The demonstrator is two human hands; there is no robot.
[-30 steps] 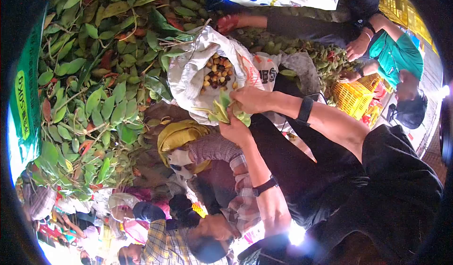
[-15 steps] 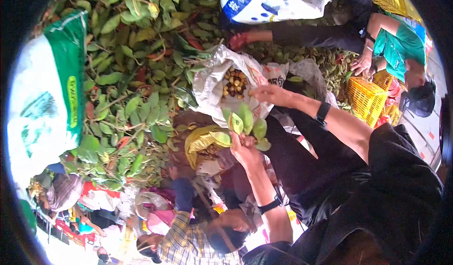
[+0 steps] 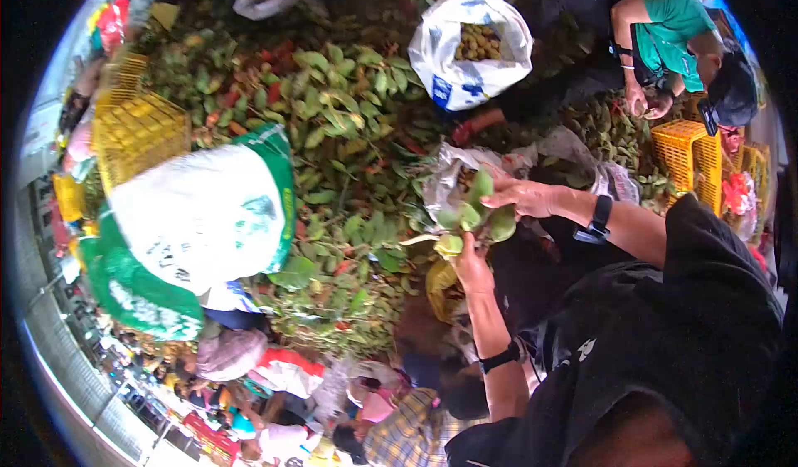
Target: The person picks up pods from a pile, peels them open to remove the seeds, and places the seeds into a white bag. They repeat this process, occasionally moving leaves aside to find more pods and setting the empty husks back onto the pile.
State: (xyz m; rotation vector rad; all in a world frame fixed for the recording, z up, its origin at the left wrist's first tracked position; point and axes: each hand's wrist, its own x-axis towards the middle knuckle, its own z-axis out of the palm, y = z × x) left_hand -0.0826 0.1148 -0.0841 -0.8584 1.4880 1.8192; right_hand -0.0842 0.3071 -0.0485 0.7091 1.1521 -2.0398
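My left hand (image 3: 472,269), the lower one in the picture, is closed around the stem end of a green leafy sprig (image 3: 470,217). On the other side of the leaves, my right hand (image 3: 525,198) has its fingertips pinched at the sprig. What lies between those fingertips is partly hidden. Just behind the sprig is an open white woven sack (image 3: 440,176), its contents mostly covered by leaves and hands. A yellow bag (image 3: 442,288) lies below my left hand.
A heap of leafy branches (image 3: 332,151) spreads ahead. Another white sack (image 3: 432,47) holds round brownish produce. A white-and-green sack (image 3: 199,217) lies on the heap. A person in green (image 3: 673,34) works beside a yellow crate (image 3: 686,151). Several people sit along the lower edge.
My right hand has come from the mouth of the white sack to the sprig in my left hand. The view has shifted, showing more to the left.
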